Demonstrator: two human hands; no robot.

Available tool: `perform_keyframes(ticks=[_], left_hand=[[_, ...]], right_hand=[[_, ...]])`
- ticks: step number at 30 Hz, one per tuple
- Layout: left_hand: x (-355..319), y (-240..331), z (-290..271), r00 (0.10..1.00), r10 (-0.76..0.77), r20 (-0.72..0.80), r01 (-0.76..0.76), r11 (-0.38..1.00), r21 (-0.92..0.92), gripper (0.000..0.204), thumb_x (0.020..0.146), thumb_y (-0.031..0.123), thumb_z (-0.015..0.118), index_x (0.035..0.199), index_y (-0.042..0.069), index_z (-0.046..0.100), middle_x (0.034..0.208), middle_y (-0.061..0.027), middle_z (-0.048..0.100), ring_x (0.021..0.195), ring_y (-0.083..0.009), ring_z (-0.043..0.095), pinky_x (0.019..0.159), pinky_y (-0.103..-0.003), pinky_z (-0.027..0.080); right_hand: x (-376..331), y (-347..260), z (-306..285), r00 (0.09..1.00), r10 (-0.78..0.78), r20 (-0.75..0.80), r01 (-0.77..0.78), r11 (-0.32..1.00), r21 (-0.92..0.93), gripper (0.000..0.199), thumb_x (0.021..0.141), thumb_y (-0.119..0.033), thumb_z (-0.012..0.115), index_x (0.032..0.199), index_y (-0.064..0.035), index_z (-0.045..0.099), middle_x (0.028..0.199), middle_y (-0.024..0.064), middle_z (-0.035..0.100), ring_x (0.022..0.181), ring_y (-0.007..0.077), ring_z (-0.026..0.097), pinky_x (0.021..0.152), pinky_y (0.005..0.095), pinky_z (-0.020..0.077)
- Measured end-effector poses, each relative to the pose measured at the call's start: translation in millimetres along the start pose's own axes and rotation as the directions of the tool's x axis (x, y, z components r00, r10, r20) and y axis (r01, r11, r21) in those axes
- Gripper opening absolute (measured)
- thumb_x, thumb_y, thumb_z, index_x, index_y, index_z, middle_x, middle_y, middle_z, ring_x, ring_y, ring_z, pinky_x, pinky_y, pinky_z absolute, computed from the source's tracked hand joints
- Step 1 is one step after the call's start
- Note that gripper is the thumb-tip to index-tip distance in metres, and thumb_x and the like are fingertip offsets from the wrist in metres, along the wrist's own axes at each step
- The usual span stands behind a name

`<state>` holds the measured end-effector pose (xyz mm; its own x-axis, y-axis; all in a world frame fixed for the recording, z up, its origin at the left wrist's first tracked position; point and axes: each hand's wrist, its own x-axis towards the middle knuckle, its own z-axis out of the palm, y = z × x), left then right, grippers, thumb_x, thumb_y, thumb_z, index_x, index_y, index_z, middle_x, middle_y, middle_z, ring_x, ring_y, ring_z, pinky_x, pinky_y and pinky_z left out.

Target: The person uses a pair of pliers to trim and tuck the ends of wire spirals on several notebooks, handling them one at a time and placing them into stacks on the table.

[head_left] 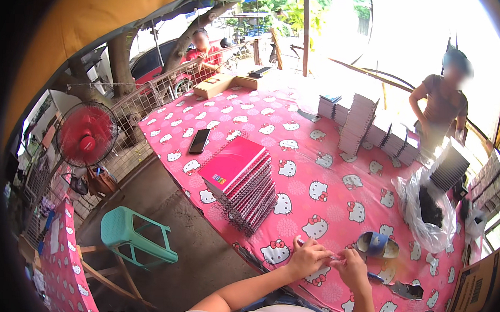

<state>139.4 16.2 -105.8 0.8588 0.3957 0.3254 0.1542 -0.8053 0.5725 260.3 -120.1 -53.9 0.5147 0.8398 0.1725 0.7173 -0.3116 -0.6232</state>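
My left hand (pixel 308 259) and my right hand (pixel 352 268) meet above the pink patterned tablecloth (pixel 287 167), close to the table's near edge. Both have their fingers closed in a pinch, fingertips almost touching. Whatever is between them is too small to make out. Just beyond my right hand lies a rounded blue and tan object (pixel 375 244) whose kind I cannot tell. A thin blue pen-like stick (pixel 375 277) rests beside that hand. Left of my hands stands a tall pile of pink spiral notebooks (pixel 235 175), with a dark phone (pixel 199 141) behind it.
A clear plastic bag (pixel 428 233) holds black material at the right, near stacked notebooks (pixel 359 119). One person (pixel 443 100) stands at the far right; another person (pixel 204 56) is beyond the wire fence. A green stool (pixel 125 228) and red fan (pixel 87 135) stand left.
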Motion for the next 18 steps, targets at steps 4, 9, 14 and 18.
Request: perform_keyframes(ticks=[4, 9, 14, 18], left_hand=[[0, 5, -2, 1.0, -0.008, -0.013, 0.007, 1.0, -0.029, 0.023, 0.081, 0.03, 0.069, 0.103, 0.026, 0.071, 0.091, 0.01, 0.066, 0.098, -0.0133, 0.054, 0.098, -0.066, 0.019], [1, 6, -2, 0.998, -0.012, -0.059, 0.009, 0.999, -0.042, 0.023, 0.08, 0.03, 0.07, 0.103, 0.025, 0.071, 0.087, 0.0096, 0.066, 0.094, -0.0115, 0.055, 0.099, -0.064, 0.019], [-1, 6, -1, 0.996, -0.038, -0.083, 0.03, 0.995, -0.095, 0.018, 0.08, 0.028, 0.07, 0.097, 0.022, 0.071, 0.086, 0.0089, 0.067, 0.092, -0.0113, 0.056, 0.101, -0.06, 0.019], [-1, 3, -2, 0.997, -0.019, -0.07, 0.013, 0.996, -0.083, 0.015, 0.08, 0.026, 0.071, 0.093, 0.02, 0.071, 0.087, 0.0087, 0.068, 0.092, -0.011, 0.057, 0.101, -0.058, 0.019]], right_hand=[[-2, 3, 6, 0.997, -0.063, -0.05, 0.061, 0.998, -0.028, 0.024, 0.078, -0.023, 0.072, 0.088, -0.0063, 0.059, 0.079, 0.0095, 0.055, 0.071, 0.0307, 0.059, 0.06, 0.0405, 0.048], [-3, -2, 12, 0.984, -0.053, -0.169, 0.046, 0.998, -0.044, 0.019, 0.078, -0.017, 0.072, 0.081, -0.0053, 0.058, 0.077, 0.0101, 0.055, 0.07, 0.0333, 0.059, 0.059, 0.0411, 0.0473], [-8, -6, 15, 0.987, 0.018, -0.16, -0.029, 0.997, -0.07, 0.016, 0.079, -0.015, 0.071, 0.081, -0.0056, 0.058, 0.08, 0.0097, 0.057, 0.072, 0.0335, 0.059, 0.06, 0.043, 0.0472], [-4, -7, 16, 0.984, -0.006, -0.181, 0.002, 1.0, -0.018, 0.015, 0.078, -0.014, 0.07, 0.081, -0.0055, 0.058, 0.079, 0.0101, 0.057, 0.073, 0.0335, 0.06, 0.061, 0.043, 0.0472]])
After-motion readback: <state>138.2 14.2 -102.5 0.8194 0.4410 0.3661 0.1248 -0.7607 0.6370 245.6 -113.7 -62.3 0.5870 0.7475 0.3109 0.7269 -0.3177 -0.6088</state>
